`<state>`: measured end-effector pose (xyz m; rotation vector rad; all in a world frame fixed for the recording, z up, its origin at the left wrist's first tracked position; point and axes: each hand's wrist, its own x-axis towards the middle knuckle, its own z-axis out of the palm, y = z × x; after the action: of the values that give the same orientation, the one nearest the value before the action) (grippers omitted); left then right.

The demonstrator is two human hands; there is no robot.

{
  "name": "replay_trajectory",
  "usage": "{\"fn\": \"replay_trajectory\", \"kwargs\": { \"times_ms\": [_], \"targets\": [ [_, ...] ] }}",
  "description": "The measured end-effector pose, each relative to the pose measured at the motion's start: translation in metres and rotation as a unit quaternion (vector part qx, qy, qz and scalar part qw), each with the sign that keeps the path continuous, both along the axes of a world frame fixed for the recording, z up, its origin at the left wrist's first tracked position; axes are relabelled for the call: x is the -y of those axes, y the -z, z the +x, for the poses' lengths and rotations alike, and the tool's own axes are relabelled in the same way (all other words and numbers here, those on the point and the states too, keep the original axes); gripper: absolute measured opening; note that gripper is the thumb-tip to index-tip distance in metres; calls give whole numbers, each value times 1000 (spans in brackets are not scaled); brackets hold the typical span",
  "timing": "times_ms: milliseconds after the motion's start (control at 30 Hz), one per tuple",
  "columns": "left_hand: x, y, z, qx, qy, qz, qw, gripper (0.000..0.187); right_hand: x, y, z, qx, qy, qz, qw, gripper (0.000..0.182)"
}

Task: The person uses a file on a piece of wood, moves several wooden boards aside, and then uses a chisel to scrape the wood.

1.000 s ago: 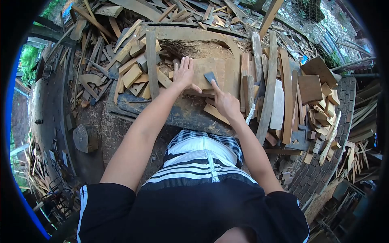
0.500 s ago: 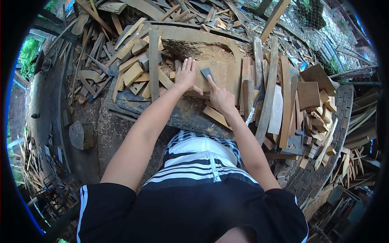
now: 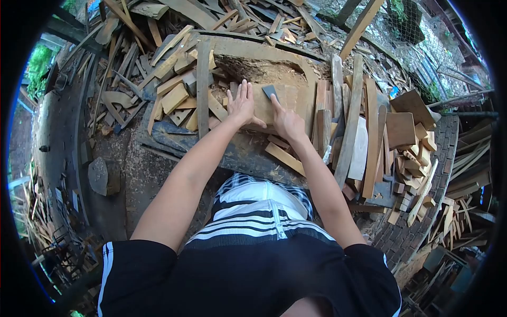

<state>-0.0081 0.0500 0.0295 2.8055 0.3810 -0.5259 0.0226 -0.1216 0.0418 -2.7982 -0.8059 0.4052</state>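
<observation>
A flat piece of light wood (image 3: 290, 100) lies on the bench top in front of a large worn plank with a rough hollow. My left hand (image 3: 243, 107) rests with fingers spread on the left part of that wood, its thumb pointing right. A small dark grey flat piece (image 3: 269, 91) lies against the wood under my right hand (image 3: 288, 121). The right index finger stretches along it, while the other fingers are curled and partly hidden beneath the hand.
Small wood offcuts (image 3: 175, 98) are heaped left of my hands. Long upright boards (image 3: 353, 116) stand to the right, beside stacked blocks (image 3: 417, 164). A loose wooden strip (image 3: 285, 158) lies at the bench's near edge. A cut log (image 3: 104, 176) is on the ground at left.
The grey piece and my right hand have shifted very slightly across the wood, away from my body. My left hand remains on the wood, its fingers a little more spread. The view has moved slightly.
</observation>
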Motion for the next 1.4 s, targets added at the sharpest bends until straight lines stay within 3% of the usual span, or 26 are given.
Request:
{"fn": "replay_trajectory", "kwargs": {
  "times_ms": [100, 267, 367, 400, 533, 833, 900, 1067, 1233, 1400],
  "targets": [
    [-6, -4, 1, -27, 11, -18, 999, 158, -6, 1, 9, 40, -4, 31, 999, 53],
    [-15, -1, 0, -9, 42, 11, 999, 154, 36, -32, -48, -52, -10, -33, 998, 56],
    [-15, -4, -1, -6, 46, 18, 999, 153, 34, -36, -50, -47, -15, -34, 998, 57],
    [-15, -3, -1, -1, 46, 21, 999, 151, 28, -23, -41, 13, -31, 3, 999, 56],
    [-17, -4, -2, 3, 49, 20, 999, 149, -6, -2, -12, 30, 1, 29, 999, 57],
    [-17, -4, -7, 17, 39, 29, 999, 150, 33, -36, -63, -40, -35, -43, 998, 56],
    [-17, 2, -8, 27, 37, 26, 999, 151, 12, -16, -47, 24, -28, 31, 999, 56],
    [-17, 4, -11, 56, 35, 36, 997, 152, -3, 6, -32, 128, -48, 81, 987, 55],
    [-16, 4, -13, 50, 35, 45, 997, 150, 41, -24, -76, 17, -53, 19, 998, 56],
    [-16, 12, -10, 50, 26, 25, 998, 152, 1, -11, -47, 2, -21, 23, 1000, 54]
  ]
}}
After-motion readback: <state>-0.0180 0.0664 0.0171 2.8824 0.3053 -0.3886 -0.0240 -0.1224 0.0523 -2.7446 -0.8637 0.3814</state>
